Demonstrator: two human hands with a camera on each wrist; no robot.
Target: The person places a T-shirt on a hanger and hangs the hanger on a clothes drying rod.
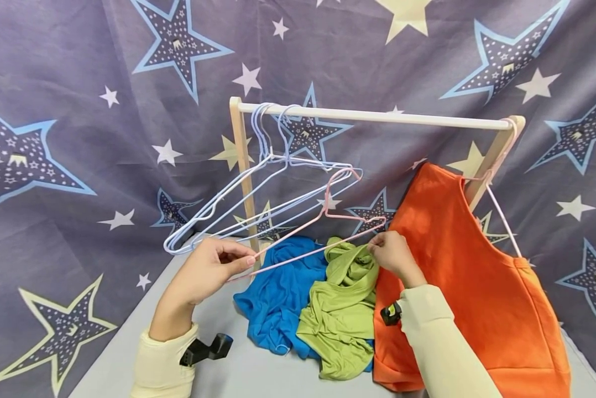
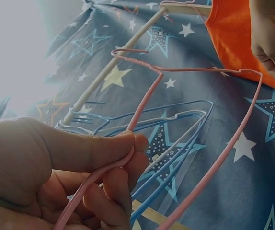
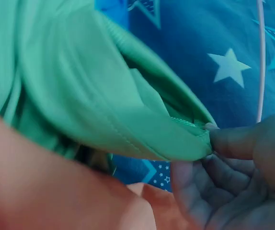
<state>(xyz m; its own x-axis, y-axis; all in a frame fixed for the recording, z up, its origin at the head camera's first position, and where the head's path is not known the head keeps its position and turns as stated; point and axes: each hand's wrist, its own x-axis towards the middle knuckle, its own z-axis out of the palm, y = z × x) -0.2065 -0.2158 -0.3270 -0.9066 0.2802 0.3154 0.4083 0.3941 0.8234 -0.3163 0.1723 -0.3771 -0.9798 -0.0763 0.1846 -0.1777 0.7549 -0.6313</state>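
Note:
My left hand [image 1: 213, 264] pinches a pink hanger [image 1: 298, 255] near its left end, between thumb and fingers. In the left wrist view the hanger [image 2: 233, 146] slants away, its hook at the far side. My right hand [image 1: 395, 254] pinches an edge of a green garment [image 1: 340, 315]. Up close in the right wrist view, thumb and fingertips hold a hemmed edge of the green cloth [image 3: 128, 110], lifted into a fold. Most of the garment lies crumpled on the table, over part of a blue garment [image 1: 283, 298].
A rack with a white rail [image 1: 377, 115] stands behind. Several blue and white hangers [image 1: 258, 188] hang at its left end. An orange sleeveless top [image 1: 477, 287] hangs at the right on a pink hanger [image 1: 502, 149]. A star-patterned cloth [image 1: 104, 182] covers the background; the table [image 1: 218, 359] is pale.

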